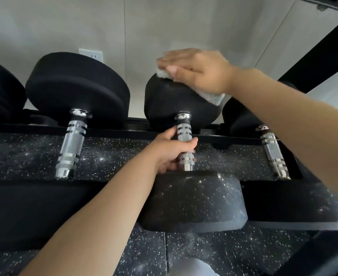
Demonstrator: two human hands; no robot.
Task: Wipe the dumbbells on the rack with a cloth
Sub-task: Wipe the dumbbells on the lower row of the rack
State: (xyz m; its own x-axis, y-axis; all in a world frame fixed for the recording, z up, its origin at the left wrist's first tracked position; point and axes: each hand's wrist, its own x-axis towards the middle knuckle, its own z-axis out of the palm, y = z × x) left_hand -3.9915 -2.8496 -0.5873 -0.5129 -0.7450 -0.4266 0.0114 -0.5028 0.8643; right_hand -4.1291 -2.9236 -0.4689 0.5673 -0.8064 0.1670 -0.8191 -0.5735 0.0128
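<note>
Dumbbells (74, 84) lie side by side across a black rack (114, 133), handles pointing toward the camera, filling the middle band of the frame from left to right. The middle dumbbell (194, 200) sits at centre, its near head low in the frame and its far head above it. The left hand (172, 152) comes in from the lower left and is wrapped round this dumbbell's knurled chrome handle, fingers and thumb curled about it. The right hand (196, 68), reaching in from the right edge, lies flat with fingers straight and together, pressing a white cloth (214, 97) onto the top of the far head. Speckled black floor (34, 154) shows beneath the handles. An outlet (91, 54) sits on the pale wall (64, 22) at upper left.
</note>
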